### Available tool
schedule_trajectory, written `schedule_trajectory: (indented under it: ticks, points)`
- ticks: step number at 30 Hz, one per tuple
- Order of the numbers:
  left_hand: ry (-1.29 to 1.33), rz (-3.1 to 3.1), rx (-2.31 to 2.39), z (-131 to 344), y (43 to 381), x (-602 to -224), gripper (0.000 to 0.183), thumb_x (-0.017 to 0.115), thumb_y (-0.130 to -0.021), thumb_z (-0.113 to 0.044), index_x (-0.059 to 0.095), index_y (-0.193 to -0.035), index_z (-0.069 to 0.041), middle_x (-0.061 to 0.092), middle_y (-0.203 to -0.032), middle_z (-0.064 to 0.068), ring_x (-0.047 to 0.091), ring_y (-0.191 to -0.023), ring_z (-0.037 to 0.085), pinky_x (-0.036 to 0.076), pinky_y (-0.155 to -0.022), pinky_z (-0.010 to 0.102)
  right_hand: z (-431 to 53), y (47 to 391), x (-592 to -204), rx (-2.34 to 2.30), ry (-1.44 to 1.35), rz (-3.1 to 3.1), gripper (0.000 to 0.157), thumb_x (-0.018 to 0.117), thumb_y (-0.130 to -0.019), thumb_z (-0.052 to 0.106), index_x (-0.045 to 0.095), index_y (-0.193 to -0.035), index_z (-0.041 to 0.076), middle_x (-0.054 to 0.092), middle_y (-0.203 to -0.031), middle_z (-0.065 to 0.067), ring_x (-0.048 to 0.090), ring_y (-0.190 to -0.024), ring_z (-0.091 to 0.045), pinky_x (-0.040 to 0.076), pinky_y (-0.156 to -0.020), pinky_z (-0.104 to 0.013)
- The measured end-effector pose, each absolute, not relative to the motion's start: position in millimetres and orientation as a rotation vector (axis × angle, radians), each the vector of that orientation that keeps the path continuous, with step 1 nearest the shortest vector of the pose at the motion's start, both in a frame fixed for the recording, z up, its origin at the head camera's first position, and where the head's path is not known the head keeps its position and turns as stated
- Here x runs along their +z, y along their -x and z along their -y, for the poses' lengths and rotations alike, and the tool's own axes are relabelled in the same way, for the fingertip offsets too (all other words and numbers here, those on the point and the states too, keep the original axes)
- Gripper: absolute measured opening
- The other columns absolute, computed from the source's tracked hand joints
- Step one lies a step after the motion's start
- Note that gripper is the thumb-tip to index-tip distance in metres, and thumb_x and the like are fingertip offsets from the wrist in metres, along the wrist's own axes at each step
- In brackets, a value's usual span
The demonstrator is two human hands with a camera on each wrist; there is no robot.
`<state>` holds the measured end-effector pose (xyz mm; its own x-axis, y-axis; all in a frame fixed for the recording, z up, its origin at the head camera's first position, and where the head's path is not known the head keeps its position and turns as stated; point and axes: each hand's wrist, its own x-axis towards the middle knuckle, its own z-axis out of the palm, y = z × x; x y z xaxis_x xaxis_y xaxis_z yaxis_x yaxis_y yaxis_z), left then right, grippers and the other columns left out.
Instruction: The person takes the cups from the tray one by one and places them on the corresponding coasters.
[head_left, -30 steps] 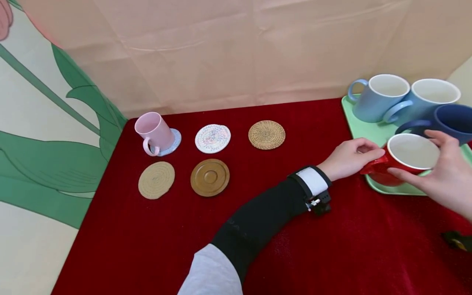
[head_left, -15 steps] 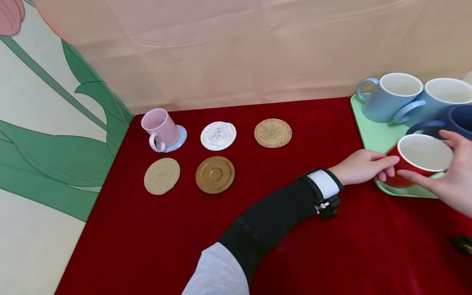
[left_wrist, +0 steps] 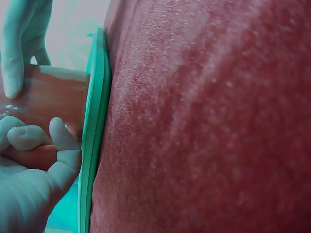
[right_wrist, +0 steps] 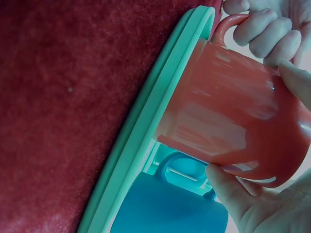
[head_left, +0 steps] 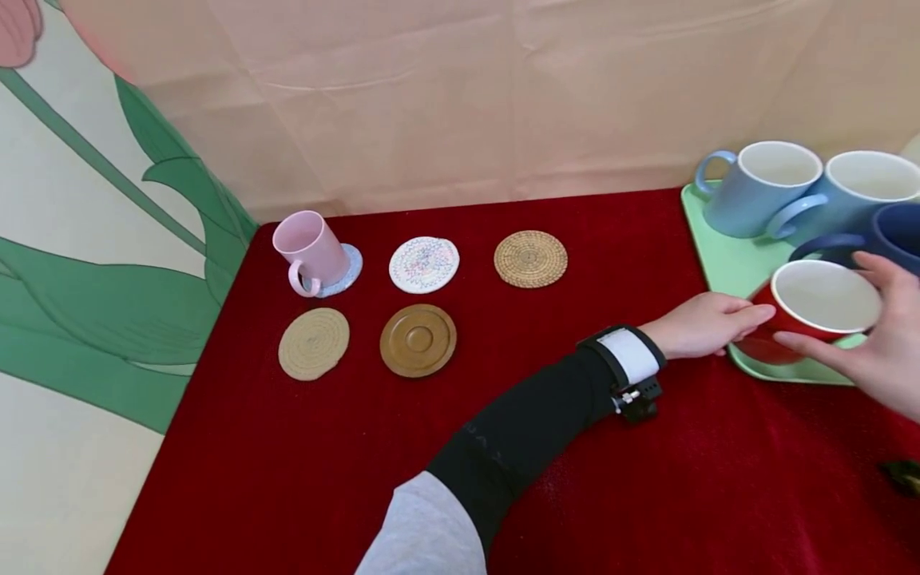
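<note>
A red mug point(head_left: 826, 295) with a white inside stands at the near left edge of the green tray point(head_left: 733, 263). My left hand point(head_left: 707, 326) grips its handle point(right_wrist: 227, 28), fingers curled through it, as the right wrist view shows. Thumb and fingers of my right hand point(head_left: 887, 339) hold the mug's body from opposite sides near the rim. Behind the red mug on the tray are two light blue mugs, one point(head_left: 762, 192) at the left and another point(head_left: 862, 192) beside it. A dark blue mug point(head_left: 898, 231) is partly hidden by my right hand.
On the red cloth, a pink mug point(head_left: 312, 251) stands partly on a pale blue coaster point(head_left: 350, 271). Nearby lie a white patterned coaster point(head_left: 424, 265), a woven coaster point(head_left: 530, 259), a beige coaster point(head_left: 314, 343) and a brown wooden coaster point(head_left: 418, 341). A curtain hangs behind.
My left hand has closed round the red mug's handle, its thumb now extended along it. My right hand keeps its hold. The head view has shifted slightly.
</note>
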<state>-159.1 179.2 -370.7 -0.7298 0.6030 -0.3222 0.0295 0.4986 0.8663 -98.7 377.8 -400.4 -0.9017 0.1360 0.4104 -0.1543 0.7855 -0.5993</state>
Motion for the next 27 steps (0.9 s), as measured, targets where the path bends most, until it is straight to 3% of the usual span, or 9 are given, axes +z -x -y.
schedule_trajectory:
  ticks: [3,6,10,13,15,18,21,24,27]
  points:
    - [-0.53,-2.129,1.237,-176,160,-368,0.041,0.047,-0.108,-0.038,0.054,-0.08,-0.01,0.045,-0.065,-0.003,0.05,-0.057,0.009,0.043,-0.056,0.015,-368,96,-390,0.934,-0.027,2.518,0.093,0.083,-0.083,0.029,0.03,-0.156,0.003,0.041,-0.139,-0.037,0.038,-0.13,-0.031,0.019,-0.096,-0.006]
    - [-0.556,-2.109,1.288,-170,160,-362,0.041,0.048,-0.109,-0.037,0.053,-0.079,-0.008,0.045,-0.066,-0.002,0.051,-0.058,0.009,0.044,-0.057,0.015,-360,94,-380,0.988,-0.042,2.465,0.09,0.082,-0.083,0.033,0.034,-0.156,0.009,0.048,-0.138,-0.003,0.038,-0.125,-0.007,0.023,-0.095,-0.004]
    - [-0.607,-2.074,1.368,-157,160,-352,0.042,0.048,-0.109,-0.033,0.05,-0.076,-0.007,0.044,-0.066,0.0,0.051,-0.06,0.008,0.046,-0.058,0.016,-349,96,-366,1.061,-0.125,2.386,0.094,0.084,-0.081,0.04,0.032,-0.155,0.017,0.035,-0.127,0.031,0.036,-0.114,0.012,0.029,-0.091,-0.002]
    - [-0.635,-2.014,1.447,-146,160,-346,0.043,0.048,-0.109,-0.029,0.049,-0.074,-0.005,0.044,-0.065,0.002,0.051,-0.061,0.008,0.048,-0.06,0.017,-342,96,-356,1.04,-0.126,2.428,0.095,0.085,-0.082,0.036,0.029,-0.156,0.02,0.041,-0.13,0.023,0.035,-0.109,0.015,0.028,-0.091,0.0]
    - [-0.636,-1.967,1.504,-138,160,-343,0.043,0.048,-0.109,-0.027,0.048,-0.073,-0.003,0.042,-0.064,0.004,0.049,-0.061,0.009,0.049,-0.06,0.019,-337,97,-351,1.038,-0.112,2.471,0.098,0.088,-0.08,0.022,0.027,-0.157,0.021,0.04,-0.131,0.02,0.035,-0.106,0.016,0.028,-0.092,0.002]
    - [-0.628,-1.934,1.568,-127,159,-341,0.043,0.047,-0.109,-0.024,0.047,-0.072,-0.003,0.04,-0.062,0.004,0.047,-0.06,0.009,0.048,-0.06,0.019,-331,99,-346,1.013,-0.131,2.522,0.102,0.088,-0.077,0.009,0.026,-0.158,0.021,0.039,-0.13,0.024,0.034,-0.103,0.017,0.027,-0.09,0.004]
    - [-0.62,-1.92,1.619,-116,157,-340,0.042,0.048,-0.109,-0.023,0.049,-0.073,-0.002,0.041,-0.061,0.002,0.046,-0.059,0.009,0.048,-0.059,0.02,-324,100,-345,1.006,-0.227,2.503,0.1,0.088,-0.076,0.008,0.03,-0.157,0.013,0.037,-0.124,0.032,0.037,-0.104,0.016,0.028,-0.088,0.004]
    - [-0.614,-1.905,1.658,-104,154,-339,0.041,0.047,-0.109,-0.022,0.051,-0.075,0.001,0.042,-0.061,0.001,0.046,-0.058,0.009,0.047,-0.058,0.019,-318,99,-343,0.981,-0.319,2.505,0.1,0.09,-0.076,0.01,0.029,-0.156,0.005,0.052,-0.128,0.008,0.037,-0.105,0.016,0.028,-0.088,0.004]
    - [-0.616,-1.892,1.692,-92,152,-337,0.041,0.047,-0.109,-0.021,0.051,-0.076,0.003,0.042,-0.061,0.0,0.045,-0.058,0.009,0.047,-0.059,0.017,-312,98,-342,1.006,-0.361,2.533,0.104,0.09,-0.074,0.005,0.027,-0.157,0.004,0.051,-0.127,-0.024,0.036,-0.108,0.016,0.029,-0.086,0.005]
